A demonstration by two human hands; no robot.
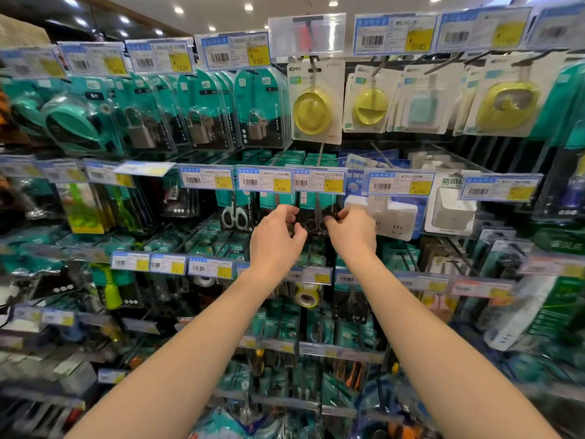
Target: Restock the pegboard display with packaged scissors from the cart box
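Teal card over a black lower panel marks the neighbouring white-handled scissors (234, 216), which hang just outboard of the left hand (277, 239). The left hand has its fingers and thumb curled and pinches the left edge of the scissors pack (314, 217). The scissors pack sits directly between the two hands, at fingertip level and ahead of both palms, up against the pegboard display (359, 144). Its long axis runs vertical: the dark finger loops are at the bottom, level with the thumbs, and the blades point up toward the price tag (319, 182) just above the fingertips. The right hand (353, 232) has its fingers curled and pinches the right edge of the same pack. Both hands are equally near the pack, and neither leads. The coming move appears to turn on the pack's upper edge meeting the peg behind the price tag, so the likely travel is away from the body, with the pack kept upright. A white socket adapter (387, 218) hangs just outboard of the right hand. The price tag covers the top of the pack and the peg tip, so it cannot be told whether the pack is already threaded on. Fingers cover both side edges of the pack. The cart box is out of frame. The rows below the forearms are blurred.
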